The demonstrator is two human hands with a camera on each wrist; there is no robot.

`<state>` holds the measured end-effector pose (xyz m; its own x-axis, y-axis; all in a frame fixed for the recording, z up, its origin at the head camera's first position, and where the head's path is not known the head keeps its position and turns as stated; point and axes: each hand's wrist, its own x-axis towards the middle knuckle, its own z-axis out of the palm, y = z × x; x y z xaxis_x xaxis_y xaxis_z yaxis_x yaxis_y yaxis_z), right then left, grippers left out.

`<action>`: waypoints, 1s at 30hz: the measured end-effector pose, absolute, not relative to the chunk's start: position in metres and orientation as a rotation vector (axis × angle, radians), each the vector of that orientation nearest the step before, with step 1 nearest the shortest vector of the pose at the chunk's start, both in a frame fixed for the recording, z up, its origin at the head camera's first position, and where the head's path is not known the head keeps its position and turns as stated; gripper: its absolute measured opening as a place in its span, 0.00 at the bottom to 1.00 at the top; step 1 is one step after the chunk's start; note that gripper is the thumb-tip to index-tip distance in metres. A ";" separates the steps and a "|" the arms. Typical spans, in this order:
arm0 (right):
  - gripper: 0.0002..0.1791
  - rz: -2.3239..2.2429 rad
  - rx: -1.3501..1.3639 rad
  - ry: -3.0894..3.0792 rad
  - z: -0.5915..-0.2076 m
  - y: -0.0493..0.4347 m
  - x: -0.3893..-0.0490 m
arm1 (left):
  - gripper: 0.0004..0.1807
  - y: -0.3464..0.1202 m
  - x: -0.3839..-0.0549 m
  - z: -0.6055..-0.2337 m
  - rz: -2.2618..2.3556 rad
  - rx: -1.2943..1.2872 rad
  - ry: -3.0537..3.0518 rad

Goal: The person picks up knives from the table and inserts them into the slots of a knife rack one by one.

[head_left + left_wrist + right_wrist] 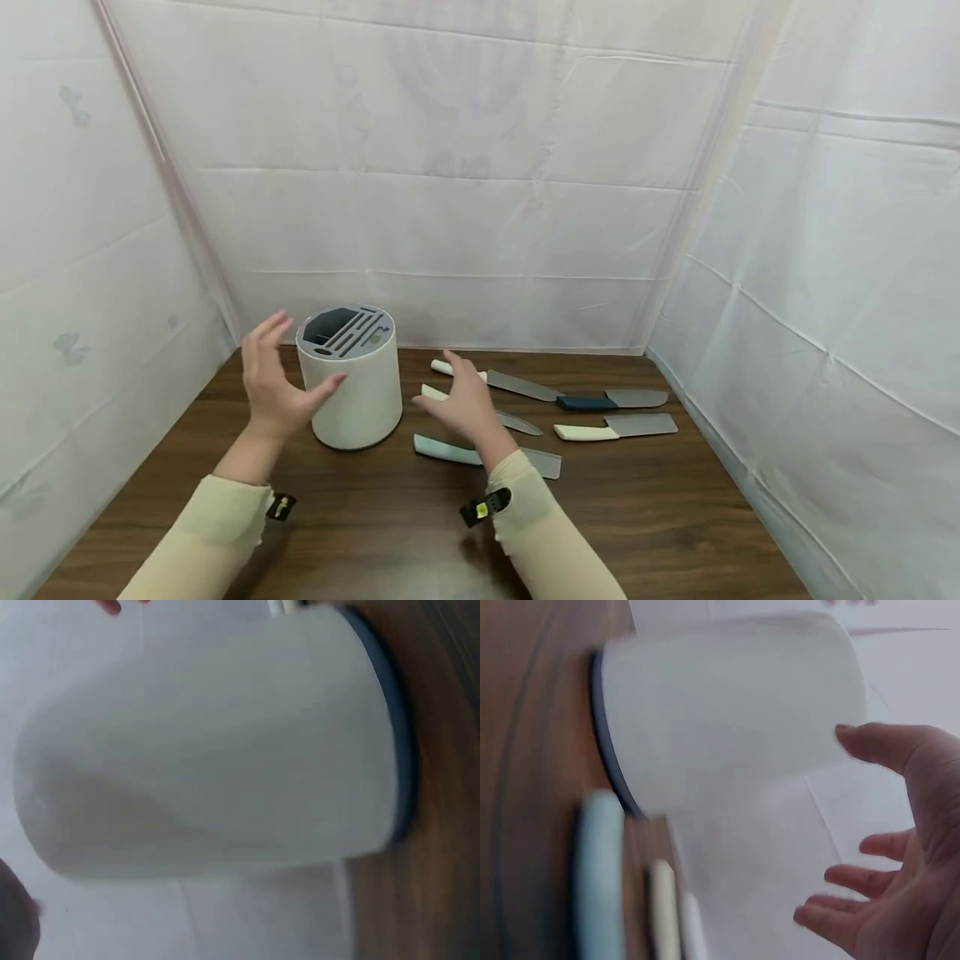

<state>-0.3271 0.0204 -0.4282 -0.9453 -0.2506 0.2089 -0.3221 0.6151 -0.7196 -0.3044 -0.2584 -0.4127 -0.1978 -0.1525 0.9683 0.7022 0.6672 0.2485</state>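
A white round knife block (358,404) with a grey slotted top stands upright on the table, no knives in it. At its left side my left hand (272,387) is spread, thumb in front of the wall; contact cannot be told. My right hand (471,404) is held apart from the block, to its right, fingers spread and holding nothing. Below that hand lie a light-blue-handled knife (447,450), a cream-handled knife (521,423) and a white-handled knife (525,386), each partly hidden by the hand or wrist. The block also fills much of the left wrist view.
Farther right lie a dark-blue-handled knife (588,402) and a cream-handled cleaver (641,426), blades pointing right. The brown wooden table (375,533) is bordered by white sheeting (480,225) at the back and both sides.
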 end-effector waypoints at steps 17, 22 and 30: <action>0.59 1.902 0.858 -2.477 -0.472 -0.030 -0.318 | 0.51 -0.311 -0.319 -0.451 -1.594 -0.484 -2.229; 0.56 1.892 0.911 -2.441 -0.472 -0.021 -0.324 | 0.52 -0.310 -0.317 -0.451 -1.552 -0.454 -2.256; 0.52 1.731 0.996 -2.577 -0.466 0.002 -0.333 | 0.56 -0.305 -0.320 -0.453 -1.642 -0.480 -2.216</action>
